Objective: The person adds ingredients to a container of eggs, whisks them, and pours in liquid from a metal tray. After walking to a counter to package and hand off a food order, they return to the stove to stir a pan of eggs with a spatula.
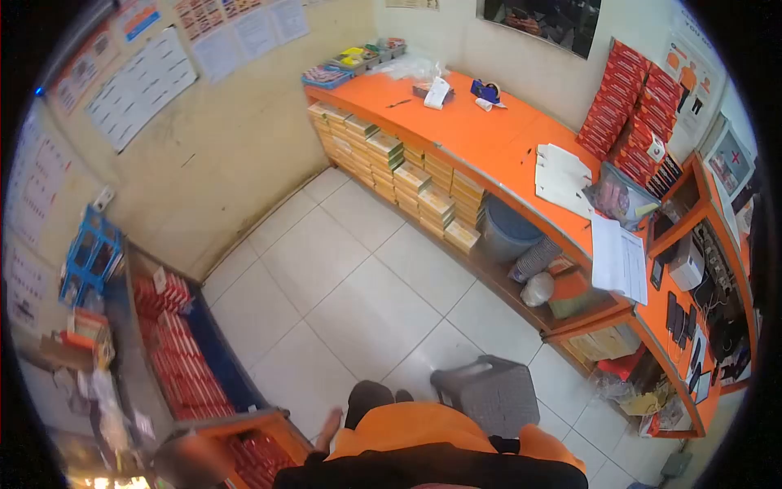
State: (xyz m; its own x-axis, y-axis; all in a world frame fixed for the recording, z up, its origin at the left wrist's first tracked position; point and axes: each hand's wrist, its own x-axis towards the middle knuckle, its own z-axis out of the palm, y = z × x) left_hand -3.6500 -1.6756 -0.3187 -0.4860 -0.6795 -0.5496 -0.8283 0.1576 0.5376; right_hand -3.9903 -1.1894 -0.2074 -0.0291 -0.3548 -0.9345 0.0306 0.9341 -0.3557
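My left hand [331, 426] hangs low beside my orange shirt [407, 428], over the tiled floor. It is small and blurred, and its fingers cannot be made out clearly. Close to it stands an orange-edged wooden case [285, 424] holding red packs [259, 460]. On the other side my orange sleeve [550, 452] shows, but my right hand is out of sight. A dark grey plastic stool [493, 395] stands just in front of me, to the right.
A long orange counter [521, 126] runs along the far wall, with stacked cartons [411, 175] and a grey bin [509, 224] beneath. On it are a tape dispenser [486, 91], papers [619, 257] and red boxes [615, 102]. Left, a low cabinet [134, 326] holds red packs.
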